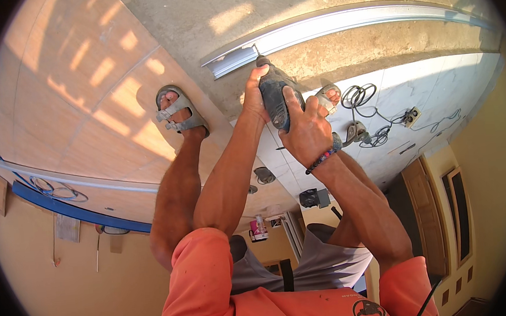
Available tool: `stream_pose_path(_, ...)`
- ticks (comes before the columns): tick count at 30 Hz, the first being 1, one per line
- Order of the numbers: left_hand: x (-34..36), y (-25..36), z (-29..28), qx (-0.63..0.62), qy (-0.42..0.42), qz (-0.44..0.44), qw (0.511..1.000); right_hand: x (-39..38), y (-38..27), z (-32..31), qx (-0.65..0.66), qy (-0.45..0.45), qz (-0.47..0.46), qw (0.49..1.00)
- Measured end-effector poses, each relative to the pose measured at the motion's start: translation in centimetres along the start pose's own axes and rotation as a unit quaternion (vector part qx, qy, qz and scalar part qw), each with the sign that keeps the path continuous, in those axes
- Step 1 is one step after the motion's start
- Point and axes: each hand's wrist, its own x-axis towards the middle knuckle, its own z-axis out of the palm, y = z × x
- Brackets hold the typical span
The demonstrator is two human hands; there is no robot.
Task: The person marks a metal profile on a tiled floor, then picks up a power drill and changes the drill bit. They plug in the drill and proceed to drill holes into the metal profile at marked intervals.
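Orange sleeves [206, 279] fill the near edge, both forearms reaching down to a dark power drill [273, 95]. His left hand [254, 93] presses on the drill's upper body, fingers wrapped over it; his right hand [305, 132] (a beaded bracelet [323, 159] on the wrist) has its fingers closed round the grip. Its bit meets the end of a metal channel [337, 26] lying on the concrete floor [208, 20], between his sandalled feet [179, 110]. Coiled cables [360, 97] lie nearby on the pale tiles [436, 86].
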Motion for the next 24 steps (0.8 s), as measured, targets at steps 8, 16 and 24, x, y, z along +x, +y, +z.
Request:
stream_pose_path(8,-0.05,0.21,-0.05,0.010,0.004,-0.003,1.000,0.21,-0.28,0.32,0.002,-0.001,0.003,1.000)
stream_pose_path(16,-0.16,0.19,0.22,0.019,0.004,0.012,1.000,0.24,-0.21,-0.16,-0.002,-0.011,-0.004,1.000)
stream_pose_path(24,-0.24,0.12,0.28,0.031,0.004,0.019,0.999,0.14,-0.09,-0.27,0.007,-0.005,-0.008,1.000)
